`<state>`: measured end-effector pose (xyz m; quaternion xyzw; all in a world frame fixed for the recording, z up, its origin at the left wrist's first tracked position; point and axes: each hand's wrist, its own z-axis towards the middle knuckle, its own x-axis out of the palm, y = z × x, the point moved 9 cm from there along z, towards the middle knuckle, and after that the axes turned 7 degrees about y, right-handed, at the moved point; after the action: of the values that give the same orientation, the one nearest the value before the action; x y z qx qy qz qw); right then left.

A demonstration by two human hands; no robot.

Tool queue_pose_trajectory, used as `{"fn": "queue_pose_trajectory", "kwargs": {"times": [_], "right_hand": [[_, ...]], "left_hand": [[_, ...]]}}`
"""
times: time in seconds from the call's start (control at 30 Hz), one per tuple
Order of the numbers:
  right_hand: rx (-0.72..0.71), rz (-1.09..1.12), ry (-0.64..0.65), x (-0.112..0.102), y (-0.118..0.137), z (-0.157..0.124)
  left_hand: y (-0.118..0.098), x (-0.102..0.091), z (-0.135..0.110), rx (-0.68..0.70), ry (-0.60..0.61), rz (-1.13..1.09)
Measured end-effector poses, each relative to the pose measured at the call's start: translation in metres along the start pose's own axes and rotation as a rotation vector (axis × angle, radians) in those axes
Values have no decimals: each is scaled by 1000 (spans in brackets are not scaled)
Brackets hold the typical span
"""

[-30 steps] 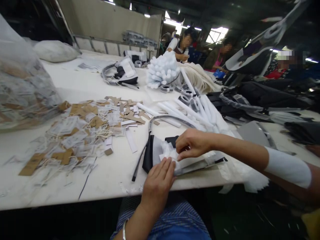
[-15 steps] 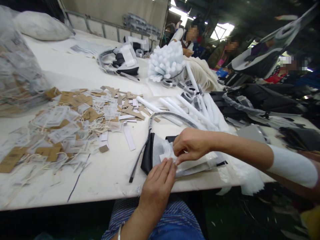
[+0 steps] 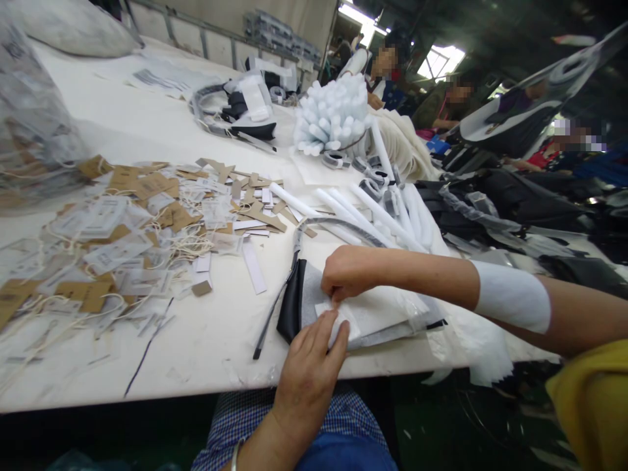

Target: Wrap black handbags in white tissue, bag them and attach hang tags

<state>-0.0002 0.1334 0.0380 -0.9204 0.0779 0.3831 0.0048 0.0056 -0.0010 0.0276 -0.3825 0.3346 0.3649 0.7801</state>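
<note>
In front of me on the table lies a black bag (image 3: 293,297) with a long thin strap (image 3: 275,307), wrapped in pale foam sheet and white paper (image 3: 377,314). My left hand (image 3: 309,366) rests on the near side of the wrapping, fingers stretched out and thumb apart, beside a small white folded piece (image 3: 349,322). My right hand (image 3: 350,271) is closed over the wrapping, its fingertips pressed together and almost touching my left fingertips. What it pinches is hidden. A white band covers part of the right arm.
To the left spreads a pile of cardboard tags (image 3: 88,294) and small clear packets. White foam tubes (image 3: 333,118) stand bundled at the back, others lie behind the bag. Another wrapped bag (image 3: 255,118) lies farther off. Black goods (image 3: 505,196) fill the right; people work beyond.
My right hand has shifted left over the wrapping. My left thumb has moved apart from its fingers, and the white folded piece shows more. A yellow cloth has come into view at lower right.
</note>
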Motion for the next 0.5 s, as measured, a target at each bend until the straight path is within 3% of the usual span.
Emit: {"fn": "queue_pose_trajectory", "kwargs": {"times": [0.2,0.5], "right_hand": [[-11,-18,-27,-2,1,1],[100,-32,68,-6,-3,9]], "left_hand": [[-1,10,1,44,76,18],[1,9,-1,35,10,-18]]}}
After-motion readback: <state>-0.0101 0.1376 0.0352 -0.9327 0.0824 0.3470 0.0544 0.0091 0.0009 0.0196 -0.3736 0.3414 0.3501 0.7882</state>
